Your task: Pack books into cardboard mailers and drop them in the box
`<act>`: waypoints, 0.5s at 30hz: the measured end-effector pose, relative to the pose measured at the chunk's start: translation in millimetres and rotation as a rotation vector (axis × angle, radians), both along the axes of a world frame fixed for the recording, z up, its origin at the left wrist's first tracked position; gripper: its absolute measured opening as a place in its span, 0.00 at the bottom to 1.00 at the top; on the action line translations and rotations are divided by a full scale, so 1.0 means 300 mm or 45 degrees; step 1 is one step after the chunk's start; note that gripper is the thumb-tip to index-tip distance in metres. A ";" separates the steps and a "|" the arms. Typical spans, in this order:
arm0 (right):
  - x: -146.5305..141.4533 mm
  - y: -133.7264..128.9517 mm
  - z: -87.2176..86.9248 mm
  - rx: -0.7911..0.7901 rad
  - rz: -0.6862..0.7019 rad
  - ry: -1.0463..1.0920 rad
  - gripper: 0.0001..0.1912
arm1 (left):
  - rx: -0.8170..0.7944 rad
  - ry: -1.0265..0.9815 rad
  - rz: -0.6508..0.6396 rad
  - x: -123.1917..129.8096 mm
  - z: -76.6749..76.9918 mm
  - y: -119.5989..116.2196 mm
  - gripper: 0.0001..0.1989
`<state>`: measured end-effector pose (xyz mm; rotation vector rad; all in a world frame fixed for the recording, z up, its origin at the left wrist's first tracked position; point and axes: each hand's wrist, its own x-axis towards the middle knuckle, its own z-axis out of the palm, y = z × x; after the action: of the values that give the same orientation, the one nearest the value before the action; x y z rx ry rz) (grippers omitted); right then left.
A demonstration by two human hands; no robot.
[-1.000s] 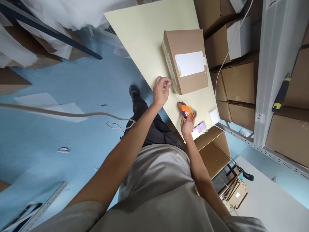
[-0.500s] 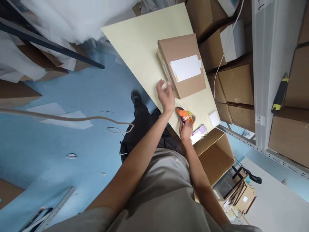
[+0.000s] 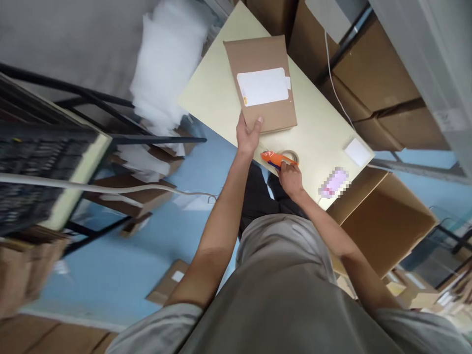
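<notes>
My left hand point(image 3: 248, 137) grips the near left corner of a flat brown cardboard box point(image 3: 266, 115), its thumb on top and its fingers at the side. The box bears a white label point(image 3: 263, 87) and lies over the pale yellow table point(image 3: 309, 128). My right hand point(image 3: 291, 179) is closed around an orange tool point(image 3: 275, 159) with dark blue parts, near the table's front edge. Just behind the tool lies a roll of tape point(image 3: 291, 156), partly covered by it.
A white pad point(image 3: 357, 151) and a blurred-out purple item point(image 3: 335, 182) lie at the table's right end. Below that end stands an open carton point(image 3: 391, 221). Stacked boxes point(image 3: 376, 64) line the back right; white wrapping point(image 3: 165, 64) is at the left.
My left hand has gone from beside the box, fingers apart, to gripping its corner. The camera view has turned, bringing a rack into sight at left. The orange tool remains in my right hand.
</notes>
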<state>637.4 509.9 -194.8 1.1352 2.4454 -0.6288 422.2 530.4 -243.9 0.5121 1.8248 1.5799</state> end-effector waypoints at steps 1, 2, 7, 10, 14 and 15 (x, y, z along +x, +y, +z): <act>0.007 0.004 0.006 -0.012 -0.027 -0.013 0.17 | -0.018 0.020 -0.030 -0.015 -0.004 -0.005 0.42; 0.033 0.011 0.015 -0.017 -0.057 -0.038 0.19 | -0.033 0.039 -0.052 -0.022 -0.007 -0.008 0.42; 0.346 0.117 0.073 0.043 -0.161 -0.193 0.21 | -0.068 0.106 -0.070 -0.013 -0.023 -0.002 0.44; 0.462 0.261 0.067 0.145 -0.194 -0.158 0.25 | -0.078 0.137 -0.102 -0.018 -0.033 -0.001 0.45; 0.368 0.497 -0.010 0.304 -0.155 0.006 0.32 | -0.080 0.112 -0.146 -0.048 -0.050 -0.005 0.45; 0.324 0.547 -0.031 0.320 -0.136 0.028 0.32 | -0.088 0.111 -0.165 -0.056 -0.052 -0.007 0.45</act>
<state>734.6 674.1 -204.1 1.3690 2.5492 -0.3716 405.3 528.3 -259.7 0.6628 1.8644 1.4228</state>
